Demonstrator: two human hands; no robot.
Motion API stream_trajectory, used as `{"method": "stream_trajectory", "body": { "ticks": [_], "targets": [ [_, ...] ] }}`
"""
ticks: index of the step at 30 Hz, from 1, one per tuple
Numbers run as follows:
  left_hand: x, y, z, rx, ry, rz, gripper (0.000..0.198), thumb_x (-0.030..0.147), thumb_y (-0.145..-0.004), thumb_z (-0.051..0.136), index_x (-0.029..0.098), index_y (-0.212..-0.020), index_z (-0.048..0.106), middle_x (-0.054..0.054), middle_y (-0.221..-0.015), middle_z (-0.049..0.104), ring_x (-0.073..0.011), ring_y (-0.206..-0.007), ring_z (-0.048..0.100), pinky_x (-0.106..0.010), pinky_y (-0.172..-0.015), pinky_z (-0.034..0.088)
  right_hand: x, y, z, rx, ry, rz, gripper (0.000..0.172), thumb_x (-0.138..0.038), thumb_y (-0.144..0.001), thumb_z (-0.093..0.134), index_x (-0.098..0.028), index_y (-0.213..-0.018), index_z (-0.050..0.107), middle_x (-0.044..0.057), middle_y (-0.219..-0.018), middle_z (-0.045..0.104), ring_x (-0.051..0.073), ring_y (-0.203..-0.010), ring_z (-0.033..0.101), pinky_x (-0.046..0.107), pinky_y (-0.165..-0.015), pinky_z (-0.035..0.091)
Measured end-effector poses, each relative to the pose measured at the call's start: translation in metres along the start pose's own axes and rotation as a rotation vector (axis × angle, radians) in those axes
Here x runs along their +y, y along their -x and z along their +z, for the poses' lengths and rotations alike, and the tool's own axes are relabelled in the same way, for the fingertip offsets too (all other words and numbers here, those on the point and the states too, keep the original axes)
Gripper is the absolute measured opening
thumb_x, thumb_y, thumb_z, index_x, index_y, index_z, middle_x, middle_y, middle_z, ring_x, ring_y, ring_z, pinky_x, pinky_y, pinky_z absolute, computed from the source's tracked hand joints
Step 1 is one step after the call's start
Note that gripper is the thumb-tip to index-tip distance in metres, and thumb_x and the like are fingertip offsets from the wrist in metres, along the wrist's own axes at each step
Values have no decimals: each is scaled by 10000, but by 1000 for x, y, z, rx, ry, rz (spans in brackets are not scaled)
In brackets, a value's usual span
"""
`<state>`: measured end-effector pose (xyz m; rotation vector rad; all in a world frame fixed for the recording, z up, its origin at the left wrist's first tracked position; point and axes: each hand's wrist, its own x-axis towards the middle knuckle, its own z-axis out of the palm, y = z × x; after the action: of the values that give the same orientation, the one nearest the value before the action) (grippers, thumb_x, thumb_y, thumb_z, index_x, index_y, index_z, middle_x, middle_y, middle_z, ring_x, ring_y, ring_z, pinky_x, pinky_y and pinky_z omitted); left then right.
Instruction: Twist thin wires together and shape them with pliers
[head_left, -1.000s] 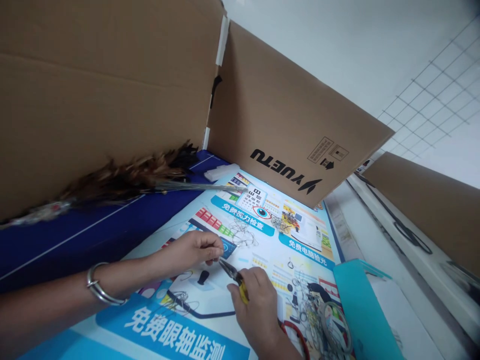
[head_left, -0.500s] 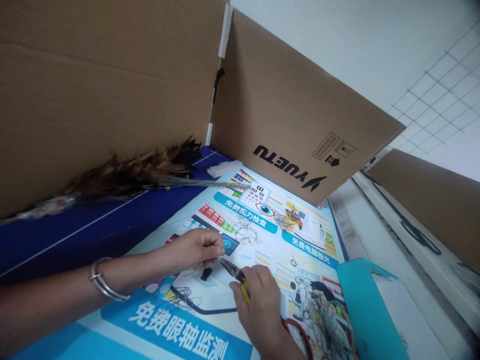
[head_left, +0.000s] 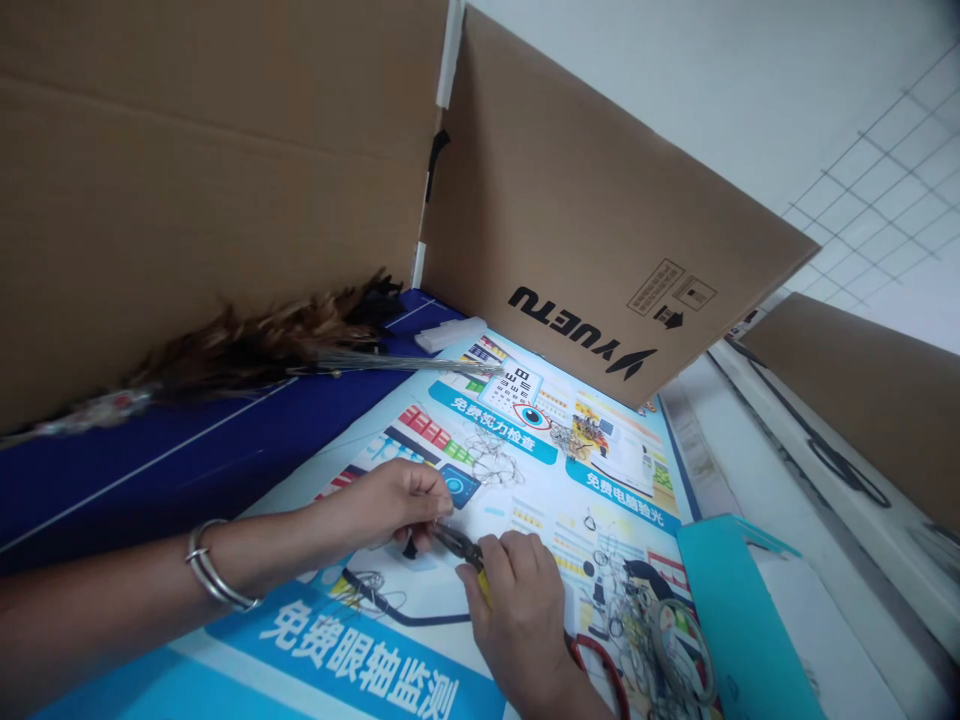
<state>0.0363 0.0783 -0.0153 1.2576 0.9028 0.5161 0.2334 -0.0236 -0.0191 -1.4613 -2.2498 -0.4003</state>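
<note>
My right hand (head_left: 519,605) is wrapped round yellow-handled needle-nose pliers (head_left: 459,543). The jaws point left and reach the fingertips of my left hand (head_left: 416,500). Those left fingers are pinched together on something too thin to make out, perhaps fine wire. Beneath both hands lies a printed poster (head_left: 360,675) with blue label bands. A loose tangle of thin wire (head_left: 375,592) rests just below my left wrist, and another wire tangle (head_left: 493,462) lies beyond the hands.
A large heap of wire coils (head_left: 660,640) lies to the right, near red-handled scissors or pliers (head_left: 600,665). Brown feathers (head_left: 300,330) and a bundle of straight wires (head_left: 405,362) lie at the back left. Cardboard panels (head_left: 555,200) wall the back. A teal folder (head_left: 739,610) is at right.
The pliers' jaws have moved slightly left and up, to meet my left fingertips. My left hand keeps its pinch in nearly the same place.
</note>
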Motion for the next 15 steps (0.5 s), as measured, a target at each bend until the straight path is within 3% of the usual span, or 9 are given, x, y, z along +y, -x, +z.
{"method": "stream_trajectory", "body": {
  "ticks": [9, 15],
  "targets": [
    [-8, -2, -3, -4, 4, 54, 403, 570, -763, 665, 177, -730, 588, 27, -559, 624, -122, -486, 581, -212, -472, 360, 0, 1, -2, -18, 89, -16, 205, -341, -986, 475, -174, -1057, 571, 80, -847, 575, 230, -740, 506, 360, -639, 409],
    [-6, -2, -4, -29, -49, 101, 316, 479, -805, 651, 177, -740, 588, 32, -590, 610, -133, -526, 587, -236, -504, 449, -1, 2, -4, -4, 84, -9, 202, -344, -984, 484, -179, -1063, 569, 82, -853, 575, 235, -757, 516, 364, -656, 411]
  ]
}}
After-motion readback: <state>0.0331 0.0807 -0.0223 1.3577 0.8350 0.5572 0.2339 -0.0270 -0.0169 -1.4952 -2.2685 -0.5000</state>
